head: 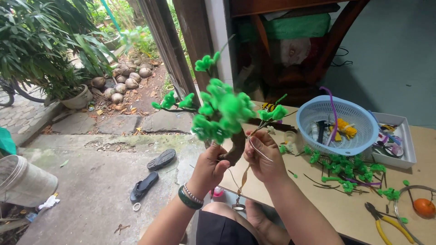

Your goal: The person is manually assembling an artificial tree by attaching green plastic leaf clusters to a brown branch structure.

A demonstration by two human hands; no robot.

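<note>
Left hand (210, 169) closed round brown trunk of light, bendy craft tree (221, 113), right hand (263, 156) pinching thin wire (257, 149); best gripped low.

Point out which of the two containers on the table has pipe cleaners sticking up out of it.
The round blue basket: a purple pipe cleaner arches up from it. The flat white tray beside it, to its right, holds only low-lying odds and ends.

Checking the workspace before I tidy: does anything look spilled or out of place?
Green tufts lie strewn loose over the table beside the blue basket, and two sandals sit apart, askew, on the concrete.
</note>
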